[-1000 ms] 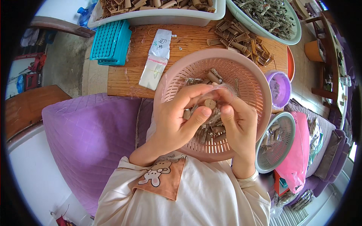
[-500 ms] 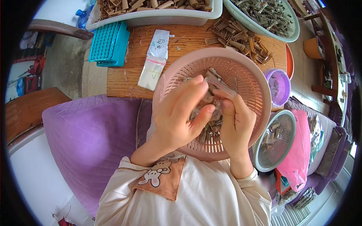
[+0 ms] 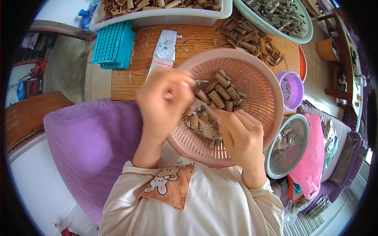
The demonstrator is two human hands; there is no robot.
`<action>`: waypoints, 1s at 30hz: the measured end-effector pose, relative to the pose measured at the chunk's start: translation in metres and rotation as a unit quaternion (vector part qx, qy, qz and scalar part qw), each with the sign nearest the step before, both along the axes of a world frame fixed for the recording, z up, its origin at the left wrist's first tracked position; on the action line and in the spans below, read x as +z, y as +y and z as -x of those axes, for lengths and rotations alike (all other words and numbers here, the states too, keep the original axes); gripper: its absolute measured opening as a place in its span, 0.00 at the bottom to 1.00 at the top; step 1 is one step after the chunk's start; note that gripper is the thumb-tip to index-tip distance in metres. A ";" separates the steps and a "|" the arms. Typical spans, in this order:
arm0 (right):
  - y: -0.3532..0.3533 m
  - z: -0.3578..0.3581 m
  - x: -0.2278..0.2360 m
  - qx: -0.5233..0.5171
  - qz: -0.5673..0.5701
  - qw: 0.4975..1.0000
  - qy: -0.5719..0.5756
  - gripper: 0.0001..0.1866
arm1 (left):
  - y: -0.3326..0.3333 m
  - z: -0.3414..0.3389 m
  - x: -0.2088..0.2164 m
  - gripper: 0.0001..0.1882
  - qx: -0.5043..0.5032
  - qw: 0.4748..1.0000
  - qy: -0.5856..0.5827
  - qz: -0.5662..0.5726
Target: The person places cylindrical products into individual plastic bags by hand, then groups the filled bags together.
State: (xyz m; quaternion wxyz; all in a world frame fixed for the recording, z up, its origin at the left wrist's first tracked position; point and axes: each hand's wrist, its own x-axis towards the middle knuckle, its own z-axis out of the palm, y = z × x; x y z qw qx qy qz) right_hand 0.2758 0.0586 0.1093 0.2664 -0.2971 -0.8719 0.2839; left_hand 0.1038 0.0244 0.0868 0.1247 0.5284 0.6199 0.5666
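My right hand (image 3: 244, 133) is closed, pinching a small clear plastic bag (image 3: 206, 108) over the pink basket (image 3: 273, 102). Inside the basket lie several short brown tube-like pieces (image 3: 218, 98) and dry grey-brown plant bits (image 3: 210, 139), partly hidden by my hands. My left hand (image 3: 163, 104) is raised over the basket's left rim, its fingers curled but smeared by motion. Whether it holds anything does not show. Behind it, a white packet (image 3: 165, 47) lies on the wooden table, its lower part covered by the hand.
A teal rack (image 3: 113, 45) stands at the table's left. At the back are a white tub (image 3: 173, 17) of brown pieces, a loose pile (image 3: 252, 39) and a pale green basket (image 3: 309, 31) of dried plants. A purple bowl (image 3: 301, 94) and grey-green basket (image 3: 271, 161) are right.
My left hand has moved up and left, away from my right hand, and now covers part of the white packet. My right hand has turned and lowered slightly, uncovering the brown pieces.
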 end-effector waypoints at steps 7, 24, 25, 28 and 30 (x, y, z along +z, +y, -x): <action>-0.001 -0.001 0.006 -0.081 0.098 0.992 0.008 0.07 | -0.014 -0.008 0.009 0.08 -0.081 0.959 0.234 -0.140; -0.002 -0.002 0.000 0.004 0.021 0.999 -0.025 0.05 | -0.009 -0.013 0.016 0.10 -0.223 0.971 0.022 0.079; -0.003 -0.002 0.000 0.004 0.021 0.999 -0.025 0.05 | -0.009 -0.013 0.016 0.10 -0.222 0.971 0.022 0.079; -0.004 -0.001 -0.003 0.001 0.028 0.999 -0.021 0.05 | -0.009 -0.012 0.016 0.09 -0.224 0.970 0.055 0.080; -0.004 -0.001 -0.004 0.010 0.030 0.999 -0.026 0.05 | -0.008 -0.013 0.016 0.09 -0.207 0.971 0.092 0.074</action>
